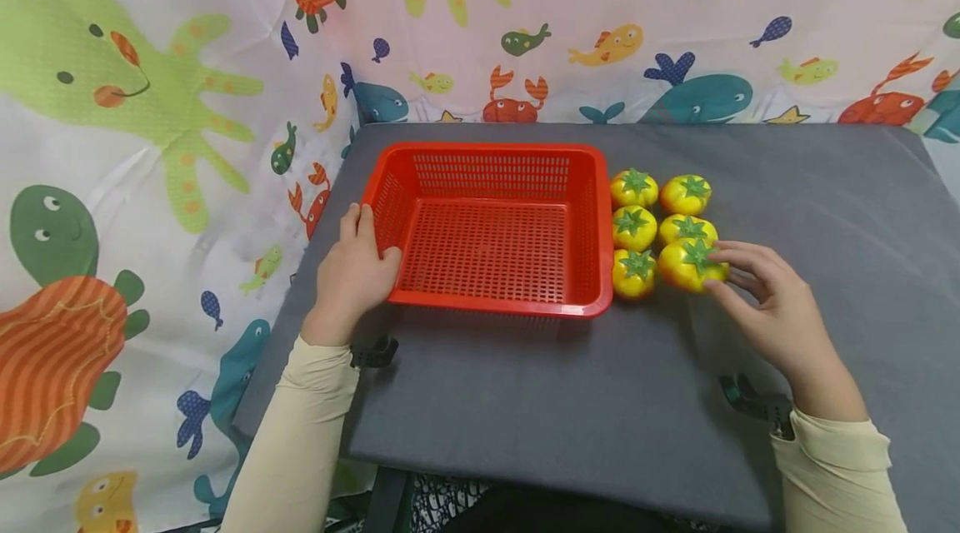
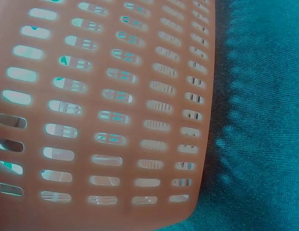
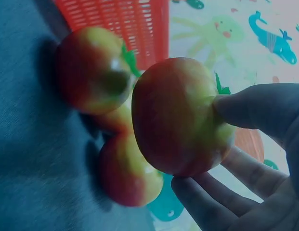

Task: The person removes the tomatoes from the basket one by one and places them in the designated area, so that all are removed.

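Note:
A red plastic basket [image 1: 491,305] with slotted walls stands on the grey table, with nothing inside it. My left hand [image 1: 351,276] grips its left rim, thumb over the edge and fingers along the outside. The left wrist view is filled by the slotted basket wall [image 2: 139,101]. To the right of the basket, my right hand [image 1: 776,308] pinches a yellow-and-red tomato [image 1: 686,266] with a green leafy top. Thumb and fingertips hold this tomato [image 3: 175,120] from opposite sides, raised off the table in the right wrist view.
Several similar tomatoes [image 1: 633,227] sit in two columns against the basket's right wall. The grey table [image 1: 555,400] extends in front and to the right. A curtain [image 1: 465,42] printed with sea animals hangs behind and at the left.

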Demonstrator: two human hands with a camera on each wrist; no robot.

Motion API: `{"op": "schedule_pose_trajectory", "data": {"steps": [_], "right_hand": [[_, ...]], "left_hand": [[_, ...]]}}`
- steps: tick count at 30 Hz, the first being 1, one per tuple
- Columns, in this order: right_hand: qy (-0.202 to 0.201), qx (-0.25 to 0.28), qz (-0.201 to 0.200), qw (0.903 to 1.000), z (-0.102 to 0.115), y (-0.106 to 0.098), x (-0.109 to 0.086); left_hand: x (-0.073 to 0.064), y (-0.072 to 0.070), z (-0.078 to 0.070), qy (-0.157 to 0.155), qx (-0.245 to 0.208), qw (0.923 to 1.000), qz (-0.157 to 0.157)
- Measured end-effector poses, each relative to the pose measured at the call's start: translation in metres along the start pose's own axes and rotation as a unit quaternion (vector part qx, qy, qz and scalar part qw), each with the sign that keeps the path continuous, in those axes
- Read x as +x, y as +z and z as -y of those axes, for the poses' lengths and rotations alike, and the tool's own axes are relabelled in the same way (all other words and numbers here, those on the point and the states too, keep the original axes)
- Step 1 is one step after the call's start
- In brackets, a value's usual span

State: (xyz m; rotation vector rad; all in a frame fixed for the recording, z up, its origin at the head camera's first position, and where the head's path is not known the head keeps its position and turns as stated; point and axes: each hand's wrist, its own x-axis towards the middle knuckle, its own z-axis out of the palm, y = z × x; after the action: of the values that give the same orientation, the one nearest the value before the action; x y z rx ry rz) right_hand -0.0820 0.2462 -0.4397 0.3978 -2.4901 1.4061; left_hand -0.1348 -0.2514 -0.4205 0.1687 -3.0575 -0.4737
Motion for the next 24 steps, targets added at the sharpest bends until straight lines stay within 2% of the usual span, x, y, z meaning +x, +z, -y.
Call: {"op": "schedule_pose_trajectory", "data": {"steps": [7, 13, 19, 24], "right_hand": [[0.022, -0.001, -0.002, 0.9998, -0.019, 0.000, -0.011], [0.032, -0.006, 0.012, 0.9994, -0.027, 0.001, -0.014], [0.044, -0.009, 0.023, 0.9988, -0.035, 0.005, -0.015], [0.057, -0.001, 0.021, 0.9982, -0.037, 0.008, -0.016]], "left_hand": [[-0.001, -0.004, 0.000, 0.001, -0.001, 1.0000, 0.002], [-0.001, -0.004, 0.000, 0.003, -0.002, 1.0000, -0.001], [-0.001, -0.004, 0.000, 0.001, 0.000, 0.9999, 0.012], [-0.001, -0.003, -0.001, 0.003, 0.001, 0.9999, 0.012]]}}
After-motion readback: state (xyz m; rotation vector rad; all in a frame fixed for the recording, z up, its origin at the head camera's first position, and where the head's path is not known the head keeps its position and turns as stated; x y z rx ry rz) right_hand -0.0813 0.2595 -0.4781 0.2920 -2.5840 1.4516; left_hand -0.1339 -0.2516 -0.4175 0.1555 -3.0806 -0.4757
